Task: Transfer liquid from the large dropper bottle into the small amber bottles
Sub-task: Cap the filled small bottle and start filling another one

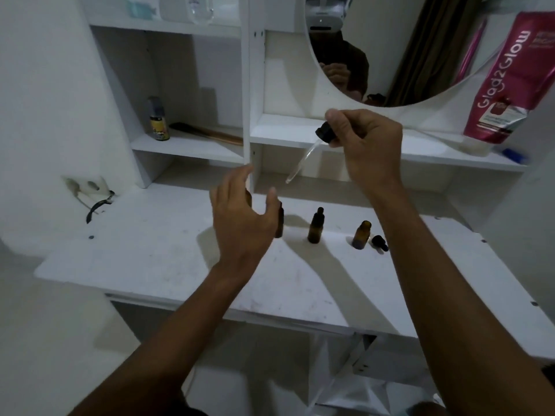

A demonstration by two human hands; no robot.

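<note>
My right hand [365, 145] pinches the black cap of a glass dropper [303, 154] and holds it in the air, its tip slanting down to the left. My left hand [243, 217] hovers with fingers spread just in front of the large amber bottle [279, 220], which it mostly hides; I cannot tell if it touches it. A small amber bottle with a black dropper cap [316, 226] stands upright on the white desk [168, 259]. To its right stands an uncapped small amber bottle [361, 235], with a loose black dropper cap [380, 243] lying beside it.
White shelves rise behind the desk, holding a yellow-labelled spray can [158, 120] and a wooden-handled tool [207, 132]. A round mirror [390, 49] and a pink pouch [507, 82] are at the upper right. A wall socket [85, 187] sits at the left.
</note>
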